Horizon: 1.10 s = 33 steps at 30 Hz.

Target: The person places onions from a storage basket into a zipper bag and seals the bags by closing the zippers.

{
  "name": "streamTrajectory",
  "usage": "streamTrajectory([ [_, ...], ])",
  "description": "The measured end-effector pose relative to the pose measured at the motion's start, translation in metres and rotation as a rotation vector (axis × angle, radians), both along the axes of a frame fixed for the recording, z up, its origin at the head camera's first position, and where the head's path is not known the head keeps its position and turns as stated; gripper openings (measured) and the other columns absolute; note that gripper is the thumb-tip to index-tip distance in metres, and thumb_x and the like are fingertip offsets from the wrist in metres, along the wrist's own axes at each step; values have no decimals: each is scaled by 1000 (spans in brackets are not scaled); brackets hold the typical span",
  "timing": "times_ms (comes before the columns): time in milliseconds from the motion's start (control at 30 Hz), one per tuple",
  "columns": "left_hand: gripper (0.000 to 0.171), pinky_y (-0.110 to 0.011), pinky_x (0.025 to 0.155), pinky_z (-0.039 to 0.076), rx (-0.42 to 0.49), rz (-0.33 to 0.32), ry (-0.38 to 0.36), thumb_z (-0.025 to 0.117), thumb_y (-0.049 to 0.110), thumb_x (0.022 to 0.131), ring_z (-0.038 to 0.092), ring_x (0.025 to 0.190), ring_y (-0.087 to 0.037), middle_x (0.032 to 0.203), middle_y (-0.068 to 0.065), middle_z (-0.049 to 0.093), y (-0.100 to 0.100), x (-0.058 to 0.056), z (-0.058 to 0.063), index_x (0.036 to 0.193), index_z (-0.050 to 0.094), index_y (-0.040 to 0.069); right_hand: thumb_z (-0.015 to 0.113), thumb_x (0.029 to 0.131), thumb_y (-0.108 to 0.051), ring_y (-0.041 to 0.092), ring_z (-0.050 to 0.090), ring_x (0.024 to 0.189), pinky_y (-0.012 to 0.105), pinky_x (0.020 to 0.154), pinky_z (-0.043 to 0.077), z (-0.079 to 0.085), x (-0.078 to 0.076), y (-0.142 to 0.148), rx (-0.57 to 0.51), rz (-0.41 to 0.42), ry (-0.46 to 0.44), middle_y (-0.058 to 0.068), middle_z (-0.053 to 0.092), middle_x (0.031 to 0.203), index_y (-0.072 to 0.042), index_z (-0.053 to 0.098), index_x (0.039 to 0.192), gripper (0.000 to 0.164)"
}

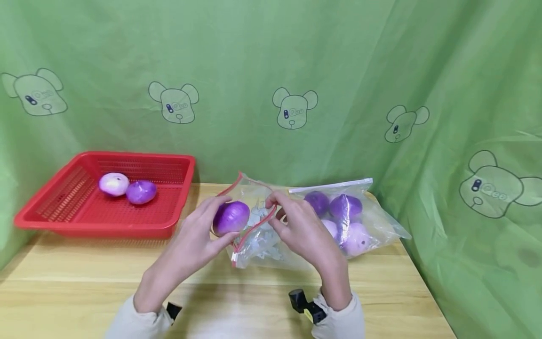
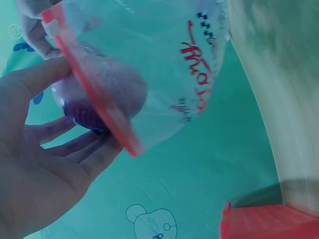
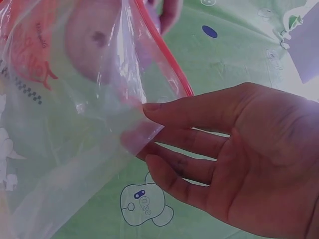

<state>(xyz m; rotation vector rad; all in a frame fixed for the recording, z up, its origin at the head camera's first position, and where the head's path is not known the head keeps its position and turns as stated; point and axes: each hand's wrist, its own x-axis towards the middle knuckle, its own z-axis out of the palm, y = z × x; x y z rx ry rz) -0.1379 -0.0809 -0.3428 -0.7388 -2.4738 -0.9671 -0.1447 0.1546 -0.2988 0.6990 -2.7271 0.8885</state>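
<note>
My left hand (image 1: 192,240) grips a purple onion (image 1: 231,218), thumb on one side and fingers on the other. The onion is at the mouth of a clear zip bag (image 1: 271,247) with a red seal strip and white slider. In the left wrist view, part of the onion (image 2: 82,112) shows through the plastic, behind the red strip. Between thumb and fingers, my right hand (image 1: 305,230) pinches the bag's rim. The right wrist view shows this right hand (image 3: 229,154) on the clear plastic (image 3: 75,144), just below the red strip.
At the left stands a red perforated basket (image 1: 114,230) holding a pale onion (image 1: 113,184) and a purple onion (image 1: 141,192). To the right lies another clear bag (image 1: 383,226), with a white strip and several onions inside. A green printed curtain (image 1: 237,61) hangs behind the wooden table (image 1: 211,301).
</note>
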Motion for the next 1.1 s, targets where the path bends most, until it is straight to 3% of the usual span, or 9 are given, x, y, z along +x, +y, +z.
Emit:
streamTrajectory([
  [167,62,-35,72,57,-114,75,-1,81,31,83,64,93,-19,121,-7,62,-1,-2,-4,135,56,9,69,89,1,14,70,82,22,68,57,3,3,0,-9,5,59,2,74,97,-13,64,108,24],
  [300,61,-36,67,56,-166,107,-23,81,34,82,65,88,-20,120,-8,62,-3,-2,-5,133,58,10,70,88,2,14,70,82,24,69,57,3,4,-1,-8,7,60,1,73,98,-14,64,109,27],
  [567,67,-39,63,56,-224,124,-79,80,37,83,68,85,-25,136,-12,56,-6,-2,-5,138,55,8,70,87,3,15,70,82,35,72,59,2,2,-3,-17,31,59,2,74,97,-12,65,107,26],
  [867,63,-26,50,43,-231,106,-50,80,35,82,62,70,-18,133,-11,55,-6,-1,-4,134,56,8,69,89,1,14,70,81,24,67,56,3,3,-5,-10,25,52,2,74,94,-13,65,107,24],
  [1000,63,-27,52,44,-235,99,-56,80,35,83,56,59,-13,133,-10,55,-7,0,-3,135,56,8,68,90,0,13,70,82,24,67,56,3,3,-5,-12,30,40,2,74,96,-14,64,107,22],
  [1100,62,-31,57,50,-221,84,-47,80,32,84,58,62,-14,132,-9,55,-7,1,-3,135,56,7,68,89,1,14,70,82,24,67,56,3,3,-5,-19,36,47,3,74,96,-13,64,107,23],
])
